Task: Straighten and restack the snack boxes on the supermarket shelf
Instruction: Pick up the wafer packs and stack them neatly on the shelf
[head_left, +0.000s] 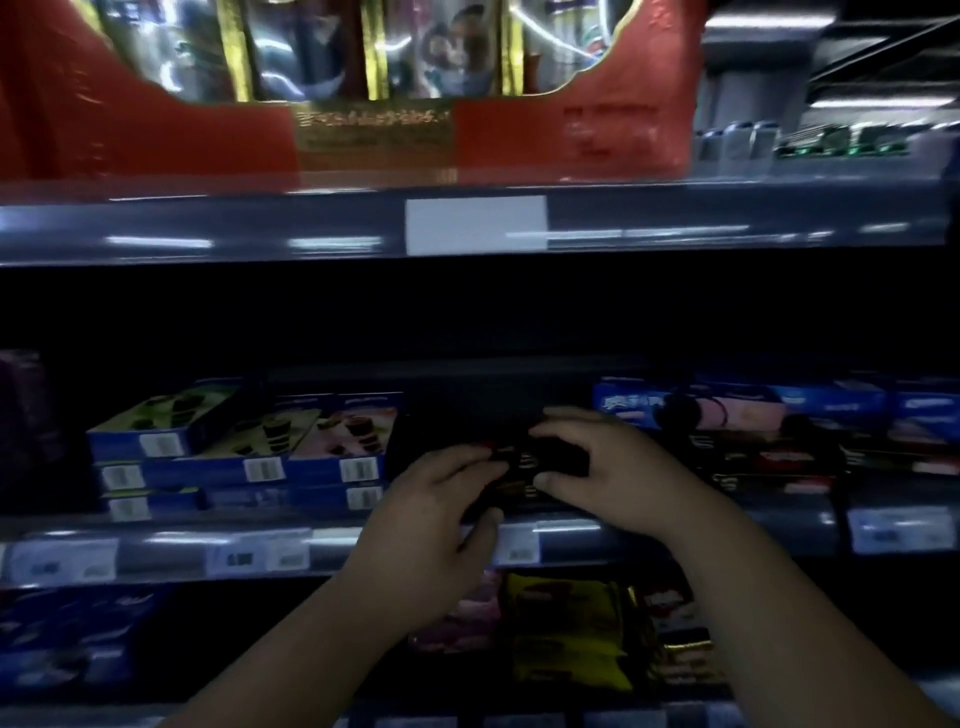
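A small dark snack box (524, 467) with red and white print sits at the front of the middle shelf (571, 535). My left hand (431, 499) grips its left end, thumb underneath near the shelf lip. My right hand (608, 457) grips its right end, fingers curled over the top. Left of my hands, blue snack boxes (239, 457) lie flat in uneven stacks, the top one skewed. To the right are blue and pink boxes (737, 410) over dark boxes (769, 462). The frame is dim and blurred.
A large red gift box (363, 93) stands on the upper shelf, whose rail (475, 226) carries a white label. Price tags (260, 556) line the middle shelf's lip. Below hang yellow and dark snack packs (566, 629) and blue packs (67, 639).
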